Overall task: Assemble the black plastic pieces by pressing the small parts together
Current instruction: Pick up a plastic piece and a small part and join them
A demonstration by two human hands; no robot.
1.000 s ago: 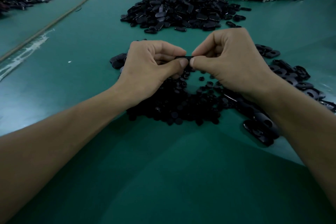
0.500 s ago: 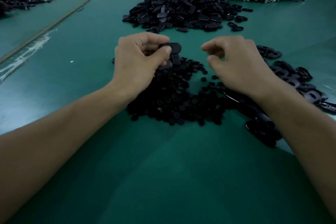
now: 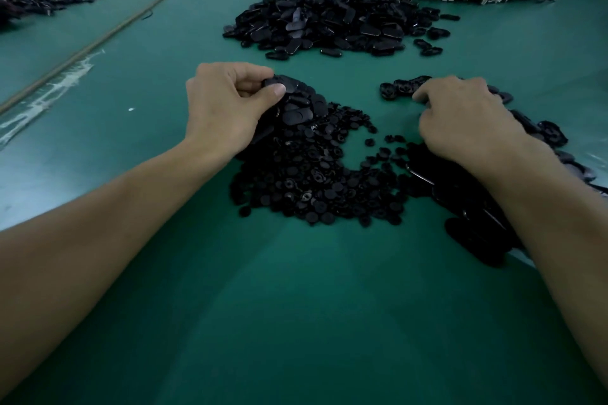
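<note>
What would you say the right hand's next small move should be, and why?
Probably close the right hand on one of the ring-shaped pieces at its fingertips and carry it toward the left hand, which already pinches an oval piece; I cannot tell that the right holds anything yet.

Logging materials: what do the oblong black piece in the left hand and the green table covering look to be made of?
Oblong piece, pinched by the left hand: probably moulded plastic, black, satin; faint grey highlights on its smooth face. Table covering: seemingly a rubber or vinyl mat, green, smooth with soft sheen; which one cannot be told.
</note>
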